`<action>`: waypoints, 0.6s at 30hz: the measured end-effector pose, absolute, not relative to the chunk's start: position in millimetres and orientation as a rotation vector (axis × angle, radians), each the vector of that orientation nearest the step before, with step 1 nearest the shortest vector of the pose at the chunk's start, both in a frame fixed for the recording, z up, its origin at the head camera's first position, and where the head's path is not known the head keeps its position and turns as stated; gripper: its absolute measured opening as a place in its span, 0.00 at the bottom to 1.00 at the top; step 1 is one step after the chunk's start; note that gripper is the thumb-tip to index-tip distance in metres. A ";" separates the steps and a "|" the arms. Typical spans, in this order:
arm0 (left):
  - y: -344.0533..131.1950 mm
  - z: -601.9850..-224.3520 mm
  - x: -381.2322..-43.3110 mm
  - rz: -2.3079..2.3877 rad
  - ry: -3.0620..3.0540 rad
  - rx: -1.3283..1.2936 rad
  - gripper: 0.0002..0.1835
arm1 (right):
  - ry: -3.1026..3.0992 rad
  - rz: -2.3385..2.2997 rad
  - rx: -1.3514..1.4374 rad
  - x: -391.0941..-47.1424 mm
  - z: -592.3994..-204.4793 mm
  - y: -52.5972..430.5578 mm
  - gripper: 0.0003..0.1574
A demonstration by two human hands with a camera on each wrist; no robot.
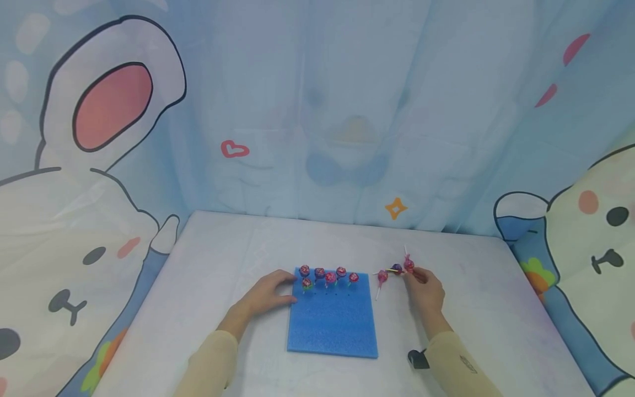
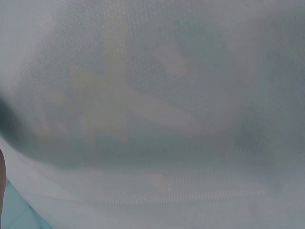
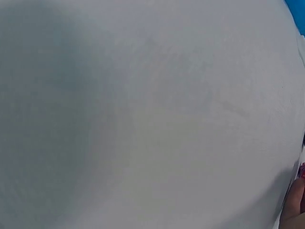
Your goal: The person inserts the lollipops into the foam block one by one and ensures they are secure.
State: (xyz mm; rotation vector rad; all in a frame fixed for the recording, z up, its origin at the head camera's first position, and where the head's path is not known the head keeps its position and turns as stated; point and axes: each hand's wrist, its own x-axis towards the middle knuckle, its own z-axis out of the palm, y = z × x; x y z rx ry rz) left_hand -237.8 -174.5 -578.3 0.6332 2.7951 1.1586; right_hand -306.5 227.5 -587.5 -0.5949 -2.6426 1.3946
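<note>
Lollipops [image 1: 382, 277] crowded this close to our right hand [image 1: 428, 291] could snag one another, because their sticks [image 1: 379, 291] point different ways and the purple lollipop [image 1: 397, 268] sits in the middle; lifting one may drag or roll its neighbours. We see the right fingers bent in at the nearest pink lollipop [image 1: 409, 263], but we cannot tell whether they pinch it or only touch it, and a weak hold on the round head could let it slip. That lollipop lies right at the fingertips, just beyond them and to the left, its stick pointing away from us; the other two loose ones lie near it, further left on the table [image 1: 238, 237]. Past them, we have six more lollipops [image 1: 330, 278] near the far edge of the blue foam board [image 1: 332, 331]. Our left hand [image 1: 265, 292] rests at the board's left edge, thumb and fingers spread, grasping nothing; an uneven push could slide the board.
</note>
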 end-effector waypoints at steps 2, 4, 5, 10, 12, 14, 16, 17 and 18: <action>-174.6 -578.1 -237.6 1.158 2.795 0.634 0.30 | -2.638 1.406 -0.614 -305.7 -587.4 228.9 0.30; -174.7 -577.9 -237.4 1.155 2.797 0.635 0.30 | -2.629 1.422 -0.628 -304.8 -587.4 230.9 0.30; -174.8 -578.1 -237.5 1.155 2.799 0.636 0.29 | -2.622 1.439 -0.637 -304.0 -587.3 231.7 0.30; -175.2 -579.3 -238.3 1.149 2.803 0.634 0.30 | -2.557 1.579 -0.662 -300.2 -585.3 236.4 0.31; -175.2 -579.5 -238.6 1.147 2.800 0.629 0.30 | -2.521 1.651 -0.674 -298.9 -584.3 237.0 0.31; -175.2 -579.7 -238.6 1.150 2.795 0.625 0.30 | -2.474 1.731 -0.682 -298.0 -582.7 236.8 0.31; -175.2 -579.7 -238.5 1.151 2.790 0.622 0.30 | -2.432 1.800 -0.694 -297.7 -580.1 235.8 0.31; -175.2 -579.6 -238.4 1.152 2.788 0.622 0.30 | -2.403 1.845 -0.700 -297.6 -578.3 234.9 0.31; -175.2 -579.5 -238.2 1.155 2.785 0.622 0.30 | -2.365 1.896 -0.706 -297.7 -576.3 233.9 0.31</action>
